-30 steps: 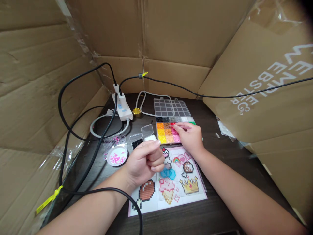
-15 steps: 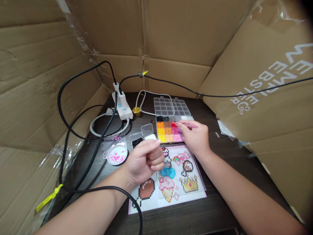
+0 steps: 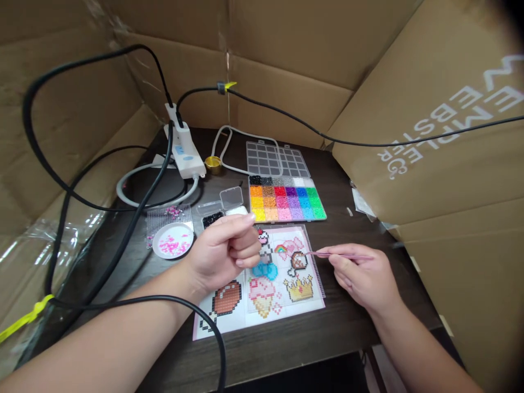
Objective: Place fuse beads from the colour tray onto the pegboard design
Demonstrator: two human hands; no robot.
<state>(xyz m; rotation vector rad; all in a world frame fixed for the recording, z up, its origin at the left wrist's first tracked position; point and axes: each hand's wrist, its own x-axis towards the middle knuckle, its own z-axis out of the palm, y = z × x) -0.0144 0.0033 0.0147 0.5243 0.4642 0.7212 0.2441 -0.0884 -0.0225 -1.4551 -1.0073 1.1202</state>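
Note:
My right hand [image 3: 364, 275] pinches thin pink tweezers [image 3: 333, 255] whose tip rests at the brown bead figure on the clear pegboard [image 3: 315, 273]. The pegboard lies over a pattern sheet [image 3: 229, 319] printed with pixel pictures: a crown, an ice cream, a rainbow, a drumstick. My left hand [image 3: 223, 251] hovers curled in a loose fist over the sheet's upper left, nothing visible in it. A bead box [image 3: 286, 199] with rows of coloured compartments sits just behind the sheet, its clear lid [image 3: 276, 161] open flat behind it.
A white dish of pink beads [image 3: 172, 241] sits on a small pegboard at the left, beside a small box of black and white beads [image 3: 219, 210]. A white power adapter [image 3: 184, 153] and black cables [image 3: 123, 240] cross the dark table [image 3: 335, 333]. Cardboard walls [image 3: 429, 136] enclose the space.
My right hand has left the bead box and come down right to the pegboard with the tweezers. The view has tilted down and shifted, uncovering the whole bead box. My left hand keeps its pose.

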